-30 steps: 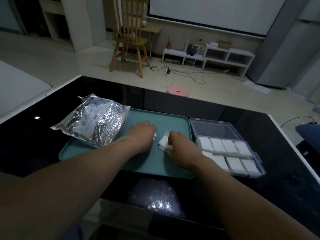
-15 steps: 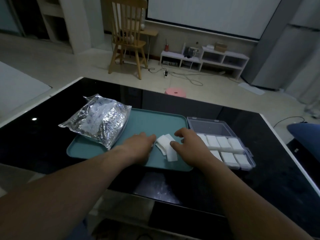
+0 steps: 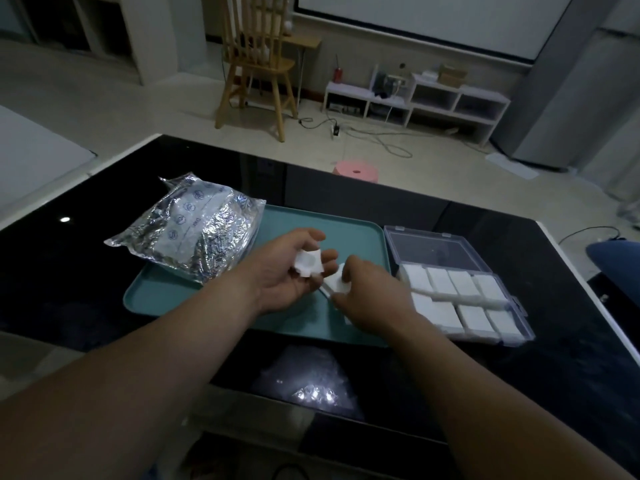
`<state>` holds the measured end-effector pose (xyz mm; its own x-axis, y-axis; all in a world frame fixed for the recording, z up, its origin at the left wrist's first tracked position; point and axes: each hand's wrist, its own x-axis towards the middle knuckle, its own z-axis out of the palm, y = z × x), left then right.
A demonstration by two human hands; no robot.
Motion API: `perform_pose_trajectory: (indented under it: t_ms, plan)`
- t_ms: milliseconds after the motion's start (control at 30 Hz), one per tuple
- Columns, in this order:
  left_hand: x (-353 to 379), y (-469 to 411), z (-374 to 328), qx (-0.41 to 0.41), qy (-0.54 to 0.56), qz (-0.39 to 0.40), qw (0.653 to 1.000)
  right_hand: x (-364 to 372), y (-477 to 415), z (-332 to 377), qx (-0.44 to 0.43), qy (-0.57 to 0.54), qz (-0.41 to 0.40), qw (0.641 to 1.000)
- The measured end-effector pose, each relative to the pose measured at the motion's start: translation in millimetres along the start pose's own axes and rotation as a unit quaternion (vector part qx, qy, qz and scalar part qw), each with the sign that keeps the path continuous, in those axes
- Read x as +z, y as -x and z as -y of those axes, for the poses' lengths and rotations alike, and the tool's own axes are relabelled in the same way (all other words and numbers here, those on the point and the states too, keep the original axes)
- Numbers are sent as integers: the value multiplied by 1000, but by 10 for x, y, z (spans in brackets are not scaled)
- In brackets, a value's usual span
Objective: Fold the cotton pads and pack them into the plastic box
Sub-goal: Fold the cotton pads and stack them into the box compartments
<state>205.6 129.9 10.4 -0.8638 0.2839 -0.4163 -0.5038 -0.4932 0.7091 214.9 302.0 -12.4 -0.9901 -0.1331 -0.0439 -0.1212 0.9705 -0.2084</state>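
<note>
Both hands have risen off the tray (image 3: 194, 299), the left hand (image 3: 287, 275) cupping one cotton pad (image 3: 308, 264) in half-curled fingers (image 3: 329, 255) while the right hand (image 3: 370, 299) pinches a second pad (image 3: 336, 284), near the plastic box (image 3: 436, 252) for packing.

1. Left of the left grip (image 3: 294, 276), a foil bag (image 3: 197, 233) blocks the tray (image 3: 346, 233).
2. Beyond both grips, bare tray is free.
3. Just right of the right grip (image 3: 367, 296): the open plastic box (image 3: 436, 249).
</note>
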Motion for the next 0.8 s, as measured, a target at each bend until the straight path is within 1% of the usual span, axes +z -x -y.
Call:
perform_pose_trajectory:
  t_ms: [67,133,233,333,433,533,600,700,767,800]
  plan:
    - [5,-7,3,10,-23,-6,1000,-11,-39,16,5,8,-8,1000]
    - [-10,-13,16,18,-54,-23,998,-41,-67,-25,11,-11,-21,1000]
    - [-16,-70,79,27,-99,-75,992,-67,-47,-70,0,-15,-19,1000]
    - [-2,-138,138,35,-111,-112,987,-11,4,-46,-22,15,-6,1000]
    - [5,-178,154,44,-114,-125,985,21,8,-34,-41,37,-25,998]
    - [-11,-167,146,48,-123,-126,983,-8,-13,-37,-43,23,-34,998]
    - [-23,-165,141,52,-125,-127,983,-43,-25,-39,-33,-4,-42,999]
    - [-16,-201,147,65,-118,-131,982,-132,-36,-60,0,-83,-67,994]
    - [11,-221,156,70,-114,-130,982,-178,-58,-94,26,-165,-74,983]
    - [27,-222,167,72,-110,-126,983,-190,-74,-113,40,-225,-72,971]
